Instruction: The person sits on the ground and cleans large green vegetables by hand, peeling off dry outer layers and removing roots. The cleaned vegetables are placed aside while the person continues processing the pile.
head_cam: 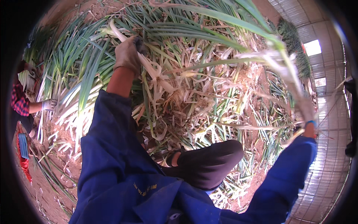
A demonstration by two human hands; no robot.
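Observation:
My left hand (127,56), in a worn work glove, is closed around the white shaft of a large green onion (149,65). The shaft slants from upper left to lower right, towards a tangle of roots (176,95). Far to the right, my right hand (304,110) is blurred by motion and grips a bunch of long leaves (288,64). Green blades and pale, dry strips trail from it to the left. Below both hands lies a heap of green onions and dry peelings (193,75).
At left, a person's gloved hand (49,104) touches a pile of cleaned green onions (75,112). A blue slatted object (23,145) and red sheeting (25,169) lie nearby. A ribbed wall (332,117) bounds the right side. My bent knee (232,151) juts over the litter.

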